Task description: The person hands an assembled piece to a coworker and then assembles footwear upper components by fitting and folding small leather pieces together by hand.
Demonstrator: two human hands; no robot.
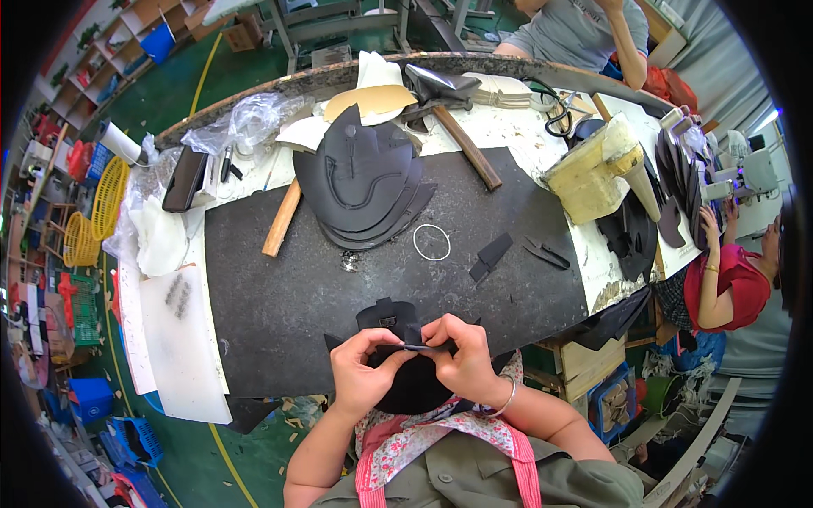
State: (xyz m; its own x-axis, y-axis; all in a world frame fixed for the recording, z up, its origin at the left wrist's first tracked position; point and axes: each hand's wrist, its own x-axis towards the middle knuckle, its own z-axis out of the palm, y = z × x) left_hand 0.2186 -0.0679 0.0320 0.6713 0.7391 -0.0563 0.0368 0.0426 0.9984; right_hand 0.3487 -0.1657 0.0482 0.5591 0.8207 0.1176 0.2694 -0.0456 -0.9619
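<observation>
Both hands pinch the edge of a black leather piece [408, 385] at the near side of the table. My left hand [364, 372] has thumb and fingers closed on it, and my right hand [461, 356] grips it just beside, the two nearly touching. Between and beyond them rises a black strap with a buckle [388, 322]. Farther off lies a stack of black leather pieces [360, 182] with stitched curves. Right of the stack are a white ring [432, 242], a small black piece [491, 256] and a snipping tool [547, 253].
A dark mat [271, 339] covers the table's middle. A hammer [466, 148] and a wooden handle [282, 218] flank the stack. Scissors [557, 114] and a yellowish block [593, 173] are at the right, a white board [182, 339] at the left. One person [732, 284] works at the far right.
</observation>
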